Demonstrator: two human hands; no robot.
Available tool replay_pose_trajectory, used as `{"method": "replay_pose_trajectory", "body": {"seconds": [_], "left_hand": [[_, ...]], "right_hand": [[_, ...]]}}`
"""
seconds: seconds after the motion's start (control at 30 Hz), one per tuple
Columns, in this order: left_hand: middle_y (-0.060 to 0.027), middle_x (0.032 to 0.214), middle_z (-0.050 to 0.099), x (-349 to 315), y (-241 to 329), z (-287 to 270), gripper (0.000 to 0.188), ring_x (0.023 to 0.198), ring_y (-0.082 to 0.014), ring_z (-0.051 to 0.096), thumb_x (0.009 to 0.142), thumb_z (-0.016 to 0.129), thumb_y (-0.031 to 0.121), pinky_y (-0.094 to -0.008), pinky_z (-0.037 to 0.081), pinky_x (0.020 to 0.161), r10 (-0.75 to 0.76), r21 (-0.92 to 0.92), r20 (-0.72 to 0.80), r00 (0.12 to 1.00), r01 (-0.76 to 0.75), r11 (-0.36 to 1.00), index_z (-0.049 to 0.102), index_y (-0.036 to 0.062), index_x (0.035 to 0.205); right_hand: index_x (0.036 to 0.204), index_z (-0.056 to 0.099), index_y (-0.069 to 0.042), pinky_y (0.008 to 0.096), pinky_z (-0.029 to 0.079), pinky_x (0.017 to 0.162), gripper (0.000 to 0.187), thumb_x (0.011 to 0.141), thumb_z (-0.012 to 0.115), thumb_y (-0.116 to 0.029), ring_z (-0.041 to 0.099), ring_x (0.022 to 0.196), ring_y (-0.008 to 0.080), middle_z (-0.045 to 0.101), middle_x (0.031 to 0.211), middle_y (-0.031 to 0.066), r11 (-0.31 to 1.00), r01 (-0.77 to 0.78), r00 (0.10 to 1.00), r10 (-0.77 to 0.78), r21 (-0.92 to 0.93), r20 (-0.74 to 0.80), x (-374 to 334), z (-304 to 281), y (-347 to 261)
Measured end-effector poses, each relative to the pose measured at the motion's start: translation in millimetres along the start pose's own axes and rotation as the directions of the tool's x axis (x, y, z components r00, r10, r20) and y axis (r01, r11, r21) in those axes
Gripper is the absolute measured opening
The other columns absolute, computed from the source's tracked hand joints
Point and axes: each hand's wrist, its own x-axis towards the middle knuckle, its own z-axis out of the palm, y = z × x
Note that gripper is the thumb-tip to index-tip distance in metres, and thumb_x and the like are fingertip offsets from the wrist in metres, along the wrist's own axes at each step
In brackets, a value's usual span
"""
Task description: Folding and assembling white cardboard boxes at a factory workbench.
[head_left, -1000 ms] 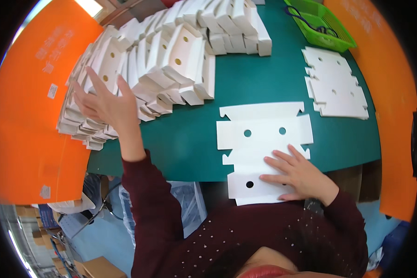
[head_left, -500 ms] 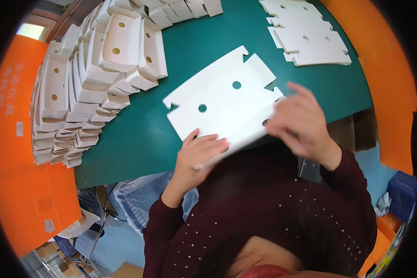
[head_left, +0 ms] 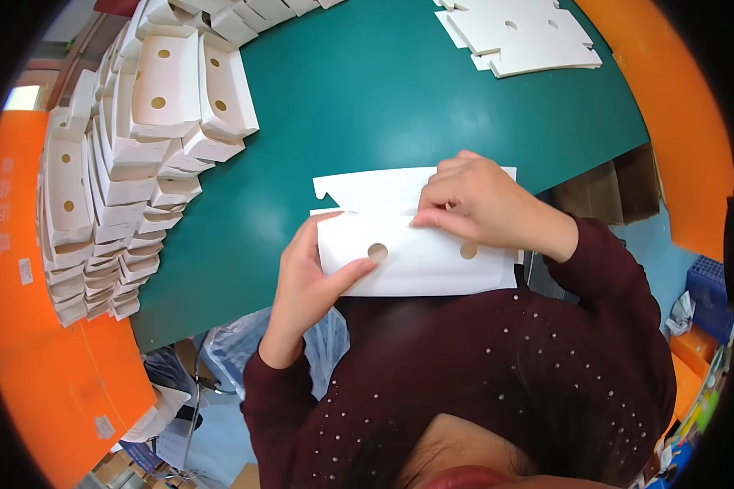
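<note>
A white die-cut cardboard box blank [head_left: 420,275] lies at the near edge of the green table, its near panel with two round holes folded over towards the far side. A notched flap sticks out beyond the fold. My left hand [head_left: 296,275] grips the blank's left end, thumb on the panel beside a hole and fingers behind it. With fingers curled, my right hand [head_left: 488,200] pinches the folded panel's far edge, right of its middle; its fingertips are partly hidden.
Stacks of folded white cardboard trays [head_left: 159,118] fill the table's left side. Flat white blanks [head_left: 538,49] lie at the far right. Orange panels [head_left: 669,138] flank the green table [head_left: 351,98]. Below it are a clear plastic bag [head_left: 249,346] and a brown carton [head_left: 603,191].
The blank has turned roughly level and come nearer me, and its near panel is now folded over. My left hand has taken hold of its end; my right hand has moved onto the panel.
</note>
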Motion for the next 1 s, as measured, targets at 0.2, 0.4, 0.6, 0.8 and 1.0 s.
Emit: {"method": "replay_pose_trajectory", "body": {"seconds": [0.2,0.4,0.6,0.8,1.0], "left_hand": [[-0.0115,0.095,0.066,46,28,-4,0.046,0.084,-0.022,0.064,0.072,0.08,0.025,-0.0333,0.05,0.076,0.108,0.279,0.041,0.993,-0.115,0.953,0.061,0.0015,0.107],[-0.0011,0.061,0.061,63,26,6,0.024,0.053,-0.0058,0.049,0.082,0.073,0.022,-0.0242,0.036,0.047,-0.232,0.337,0.255,0.939,0.139,0.931,0.07,-0.0008,0.077],[-0.0034,0.059,0.063,73,29,15,0.025,0.052,-0.0068,0.051,0.08,0.073,0.022,-0.0252,0.038,0.047,-0.243,0.504,0.123,0.962,0.15,0.85,0.07,-0.0019,0.074],[-0.0049,0.059,0.065,77,31,18,0.023,0.052,-0.0077,0.054,0.078,0.074,0.022,-0.0262,0.041,0.048,-0.259,0.539,0.104,0.96,0.164,0.826,0.071,-0.0009,0.074],[-0.0064,0.06,0.064,72,36,22,0.021,0.051,-0.0156,0.057,0.075,0.075,0.021,-0.0298,0.043,0.05,-0.021,0.594,0.052,0.998,-0.014,0.804,0.071,0.0004,0.072]], "right_hand": [[0.074,0.062,-0.008,0.0333,0.04,0.072,0.018,0.083,0.069,-0.022,0.053,0.071,0.0205,0.055,0.065,0.0022,0.986,-0.162,0.969,0.154,0.029,0.194,3,1,-3],[0.096,0.059,-0.01,0.0362,0.04,0.076,0.029,0.078,0.074,-0.026,0.052,0.089,0.0243,0.057,0.094,0.0038,0.958,-0.019,0.983,-0.034,-0.285,-0.181,0,10,14],[0.093,0.059,-0.006,0.0361,0.041,0.071,0.028,0.074,0.075,-0.02,0.052,0.08,0.0234,0.054,0.085,0.0054,0.973,-0.205,0.978,0.208,-0.106,0.014,8,-6,16],[0.086,0.061,-0.002,0.0314,0.041,0.058,0.014,0.078,0.068,-0.01,0.051,0.064,0.0167,0.052,0.068,0.0052,0.938,-0.334,0.938,0.32,0.093,0.132,14,-9,12],[0.086,0.063,0.001,0.0265,0.043,0.057,0.009,0.083,0.063,-0.007,0.054,0.063,0.0096,0.061,0.069,0.004,0.844,-0.414,0.908,0.358,0.341,0.218,10,-16,15]]}}
